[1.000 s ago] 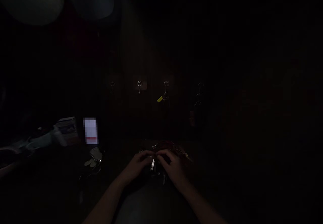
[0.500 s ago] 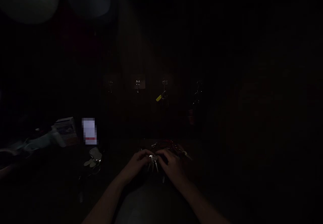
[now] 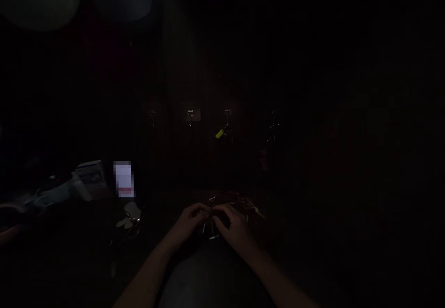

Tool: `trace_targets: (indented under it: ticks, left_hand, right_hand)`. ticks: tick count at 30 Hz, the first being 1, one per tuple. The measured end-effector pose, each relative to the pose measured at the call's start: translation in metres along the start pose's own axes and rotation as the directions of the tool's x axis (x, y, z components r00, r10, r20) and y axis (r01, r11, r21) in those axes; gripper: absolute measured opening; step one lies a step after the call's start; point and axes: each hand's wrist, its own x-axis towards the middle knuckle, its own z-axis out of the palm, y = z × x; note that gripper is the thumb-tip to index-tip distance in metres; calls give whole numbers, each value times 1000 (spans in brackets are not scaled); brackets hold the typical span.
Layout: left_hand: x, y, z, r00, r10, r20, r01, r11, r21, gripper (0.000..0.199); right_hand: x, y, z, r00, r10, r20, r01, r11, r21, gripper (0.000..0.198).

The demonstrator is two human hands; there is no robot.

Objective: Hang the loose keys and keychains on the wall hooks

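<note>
Metal key bunch [image 3: 209, 228] betw. hands.

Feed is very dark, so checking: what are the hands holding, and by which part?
Both hands, left hand and right hand, pinch a bunch of keys at its top; the keys hang below.

A very dark indoor room, seemingly a home entryway: wall hooks [image 3: 190, 114] hold keys with a yellow tag [image 3: 219, 134], above a cluttered tabletop [image 3: 69, 224]
</note>
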Motion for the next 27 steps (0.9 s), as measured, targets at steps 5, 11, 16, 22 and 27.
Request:
trace_targets:
  ticks: [5, 11, 16, 22, 27]
  left_hand:
    - [-2, 5, 1, 1000, -10, 0, 10, 999, -34, 14]
    - [1, 0, 0, 1000, -17, 20, 18, 998, -65, 15]
    - [1, -2, -1, 998, -17, 53, 21, 997, -79, 17]
    - [1, -2, -3, 999, 29, 34, -29, 1000, -4, 23]
    - [8, -12, -8, 995, 87, -48, -84, 994, 64, 27]
  right_hand:
    - [3, 3, -3, 999, 18, -49, -19, 1000, -10, 23]
    - [4, -1, -6, 996, -28, -84, 22, 997, -75, 20]
    - [3, -4, -7, 999, -30, -18, 29, 998, -59, 15]
    - [3, -2, -8, 999, 3, -46, -5, 999, -41, 13]
    - [5, -5, -15, 995, 1, -95, -8, 997, -71, 11]
